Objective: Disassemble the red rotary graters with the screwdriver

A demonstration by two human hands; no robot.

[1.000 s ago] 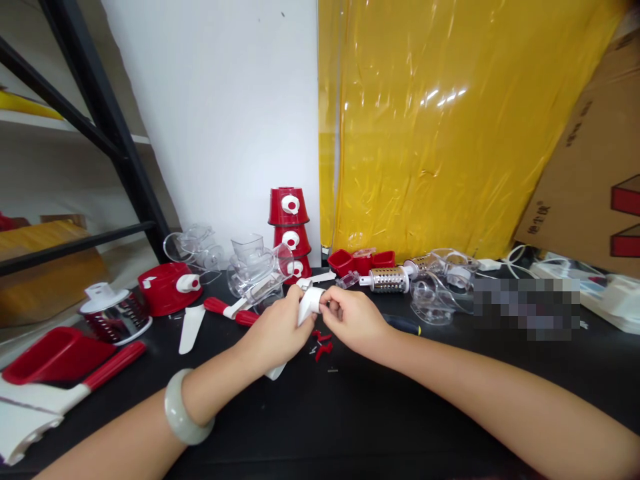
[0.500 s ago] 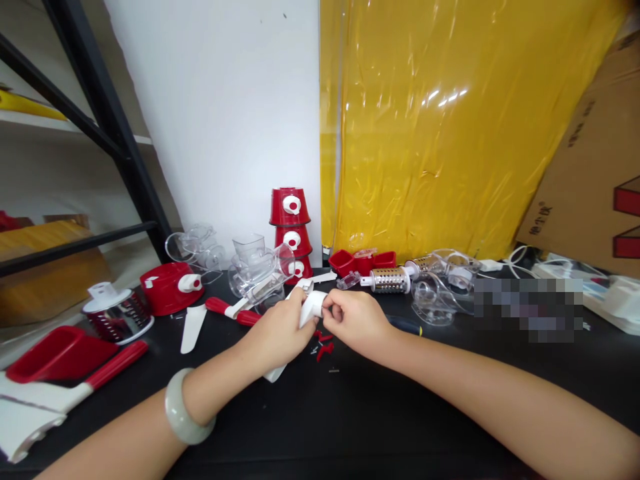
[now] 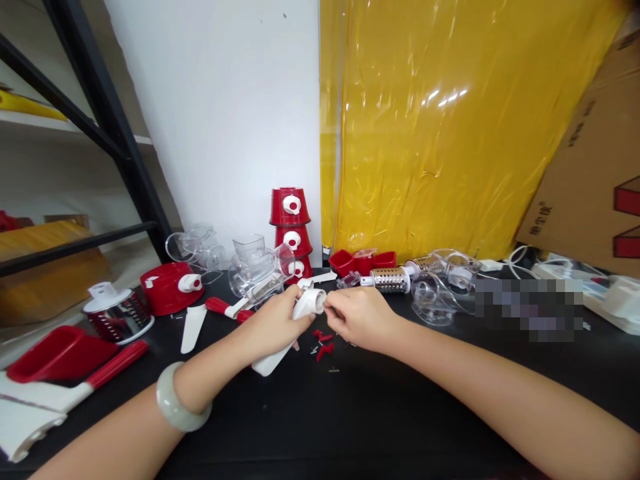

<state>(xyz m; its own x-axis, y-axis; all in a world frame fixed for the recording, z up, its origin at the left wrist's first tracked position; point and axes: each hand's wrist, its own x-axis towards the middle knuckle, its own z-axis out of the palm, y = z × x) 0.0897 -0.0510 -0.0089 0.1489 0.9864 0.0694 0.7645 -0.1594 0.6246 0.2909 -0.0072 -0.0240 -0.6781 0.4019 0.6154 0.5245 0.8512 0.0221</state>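
Note:
My left hand [image 3: 275,323] is wrapped round a white plastic part [image 3: 273,360] with a round, hollow end. That opening is turned toward my right hand, and a flat white tail sticks out below my left fingers. My right hand [image 3: 363,317] is closed in a pinch right beside the opening's rim; whatever the fingertips hold is too small or hidden to make out. Under the hands, small red plastic pieces [image 3: 325,351] lie on the black table with tiny pins [image 3: 334,370] near them.
Three stacked red bases [image 3: 290,207] stand at the back. Clear plastic housings [image 3: 263,270] and a metal grater drum [image 3: 390,281] lie near them. To the left are a red base [image 3: 167,290], another drum [image 3: 117,317] and a red-handled white part [image 3: 65,397]. A power strip [image 3: 620,293] sits at far right.
The white part has turned, so its round opening now shows more toward me and its tail has swung left. My right hand has drawn slightly away to the right.

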